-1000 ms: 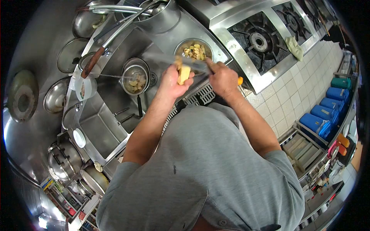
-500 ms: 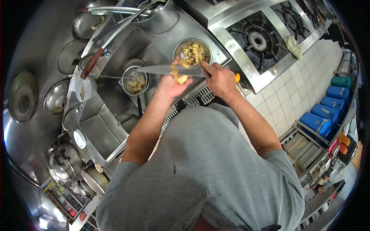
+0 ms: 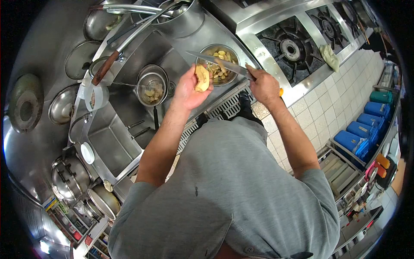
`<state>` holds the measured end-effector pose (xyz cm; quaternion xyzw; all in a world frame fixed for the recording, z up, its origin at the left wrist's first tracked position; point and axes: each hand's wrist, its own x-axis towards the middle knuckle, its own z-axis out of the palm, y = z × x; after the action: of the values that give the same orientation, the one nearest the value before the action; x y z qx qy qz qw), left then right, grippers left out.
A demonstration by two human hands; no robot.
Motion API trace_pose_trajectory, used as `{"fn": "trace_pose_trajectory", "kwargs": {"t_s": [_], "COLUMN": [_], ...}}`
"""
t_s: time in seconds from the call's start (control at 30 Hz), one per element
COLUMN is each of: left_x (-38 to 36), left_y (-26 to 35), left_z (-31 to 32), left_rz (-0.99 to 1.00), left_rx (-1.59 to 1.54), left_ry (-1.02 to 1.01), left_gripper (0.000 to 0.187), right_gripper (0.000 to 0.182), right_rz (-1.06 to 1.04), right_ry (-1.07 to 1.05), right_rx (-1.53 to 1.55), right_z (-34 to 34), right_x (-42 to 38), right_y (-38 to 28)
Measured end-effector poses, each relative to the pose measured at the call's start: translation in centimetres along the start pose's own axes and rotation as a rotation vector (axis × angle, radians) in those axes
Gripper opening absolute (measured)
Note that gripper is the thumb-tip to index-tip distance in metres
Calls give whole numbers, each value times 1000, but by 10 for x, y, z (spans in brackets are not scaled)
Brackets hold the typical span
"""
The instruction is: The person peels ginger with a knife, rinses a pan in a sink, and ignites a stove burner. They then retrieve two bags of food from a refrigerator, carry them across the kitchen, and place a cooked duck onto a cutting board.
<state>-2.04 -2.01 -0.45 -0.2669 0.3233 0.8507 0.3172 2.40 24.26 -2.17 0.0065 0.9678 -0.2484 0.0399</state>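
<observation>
Ginger (image 3: 202, 79), upper centre, is sitting gripped in the left hand (image 3: 187, 91) while the right hand (image 3: 265, 87) is clenching a knife (image 3: 233, 67), risking a cut if the ginger rolls.

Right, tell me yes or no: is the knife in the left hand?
No, the right hand grips the knife, while the left hand holds a yellow piece.

Pale yellow peeled piece (image 3: 202, 78) upright in the left hand (image 3: 188, 91); long-bladed knife (image 3: 230, 66) slanted over the bowl (image 3: 218, 64).
</observation>
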Motion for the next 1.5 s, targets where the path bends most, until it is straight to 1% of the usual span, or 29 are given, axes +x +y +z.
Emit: {"fn": "trace_pose_trajectory", "kwargs": {"t_s": [0.07,0.1,0.13,0.17,0.2,0.23,0.3,0.43,0.5,0.53,0.57,0.6,0.63,0.7,0.8,0.83,0.9,0.93,1.0,1.03,1.07,1.1,1.13,1.2,1.33,1.4,1.5], "left_x": [22,17,6,0,2,6,10,6,1,5,13,18,18,19,1,-1,-4,-3,1,5,10,14,15,17,15,11,11], "left_y": [-10,-12,-16,-20,-23,-24,-27,-26,-24,-24,-21,-19,-18,-19,-12,-9,-12,-12,-13,-17,-23,-27,-28,-28,-31,-30,-30], "left_z": [-20,-4,25,42,42,40,37,47,54,44,24,10,4,-2,7,11,16,15,8,2,-4,-7,-7,-8,-5,-1,-5], "left_rz": [-81,-81,14,108,95,93,84,86,94,94,13,-68,-68,-107,-104,-98,3,3,50,49,163,277,272,315,302,241,198], "left_rx": [-213,-211,-232,-251,-299,-298,-253,-278,-229,-230,-236,-240,-243,-181,-139,-139,2,1,183,186,285,384,386,367,362,263,221], "left_ry": [-317,-318,-93,133,64,63,-44,4,113,113,-11,-135,-134,-205,-219,-217,24,22,83,82,84,83,79,-15,-91,-120,-138], "left_gripper": [41,41,39,37,43,43,45,44,40,40,38,37,37,38,40,40,41,41,36,36,34,32,32,24,18,15,14], "right_gripper": [44,44,41,37,37,40,42,45,45,50,54,54,54,53,53,53,52,49,47,46,44,44,44,46,47,48,49], "right_rz": [-7,-6,-53,-99,-97,-109,-116,-107,-98,-75,-54,-45,-46,-45,1,-5,60,84,60,36,-16,-10,-40,-76,-82,-68,-74], "right_ry": [32,34,89,143,142,138,136,127,142,116,91,41,39,-13,-10,-11,-43,-43,-28,-17,10,13,7,-8,20,-7,-48], "right_rx": [48,49,101,153,153,163,172,111,84,64,44,36,36,5,-2,0,4,24,62,104,99,99,142,171,173,147,135], "right_z": [-5,-2,0,2,2,-2,-3,8,15,17,18,13,11,7,11,11,2,-4,-14,-16,-16,-16,-15,-17,-14,-17,-21], "right_x": [-6,-11,-15,-20,-24,-25,-27,-21,-14,-10,-7,-7,-6,-3,3,5,0,-1,-4,-7,-10,-13,-16,-21,-17,-15,-14], "right_y": [-28,-39,-49,-58,-67,-77,-81,-70,-53,-43,-36,-34,-32,-24,10,12,14,6,-13,-24,-35,-45,-55,-72,-79,-79,-78]}}
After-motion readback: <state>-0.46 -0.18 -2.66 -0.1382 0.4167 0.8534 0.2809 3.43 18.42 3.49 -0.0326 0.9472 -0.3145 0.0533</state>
